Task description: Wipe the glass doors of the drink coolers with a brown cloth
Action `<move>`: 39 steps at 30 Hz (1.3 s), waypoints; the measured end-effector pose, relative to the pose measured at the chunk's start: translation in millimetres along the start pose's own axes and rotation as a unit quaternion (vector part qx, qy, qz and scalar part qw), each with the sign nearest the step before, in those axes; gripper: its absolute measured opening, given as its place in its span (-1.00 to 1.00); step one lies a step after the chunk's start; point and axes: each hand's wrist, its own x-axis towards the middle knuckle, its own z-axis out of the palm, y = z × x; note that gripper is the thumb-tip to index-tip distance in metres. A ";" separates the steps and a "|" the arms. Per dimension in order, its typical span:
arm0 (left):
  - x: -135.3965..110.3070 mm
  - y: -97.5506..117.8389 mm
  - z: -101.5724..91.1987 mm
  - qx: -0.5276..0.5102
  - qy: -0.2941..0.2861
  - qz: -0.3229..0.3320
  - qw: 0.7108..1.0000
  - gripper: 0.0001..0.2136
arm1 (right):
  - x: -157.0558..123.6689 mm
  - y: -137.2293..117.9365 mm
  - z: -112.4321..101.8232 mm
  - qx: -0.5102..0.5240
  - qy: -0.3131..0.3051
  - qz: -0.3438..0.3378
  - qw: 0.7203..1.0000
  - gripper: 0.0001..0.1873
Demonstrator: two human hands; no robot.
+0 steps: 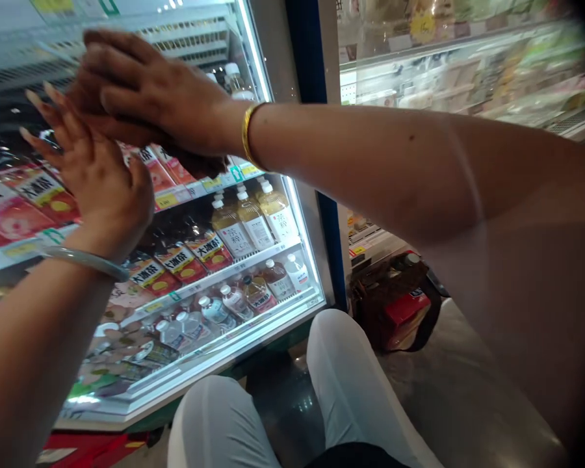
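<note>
My left hand [102, 172], with a pale bangle [85, 259] at the wrist, is raised in front of a lit drinks cooler [316, 260]. Its fingers are stretched out and apart, with nothing visible in them. My right hand [160, 88], wearing a gold bangle [246, 133], reaches across from the right, just above the left hand. Its fingers extend leftward, slightly bent, and no held object shows. A dark shape [207, 164] lies under the right palm; whether it is a reflection or an object I cannot tell. Behind both hands stand large bottles with red labels [53, 195].
Lower shelves hold pale-yellow tea bottles [256, 221], dark tea bottles [178, 260] and smaller bottles [217, 312]. A dark-and-red bag [402, 312] rests on the floor at right. Another stocked chiller [468, 71] stands beyond. My white-trousered knees [344, 364] are bent below.
</note>
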 end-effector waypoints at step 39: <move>-14.1 -29.7 -19.6 -0.070 0.002 0.025 0.997 -0.28 | 0.5 -23.0 -22.6 0.048 0.063 0.008 0.997 -0.32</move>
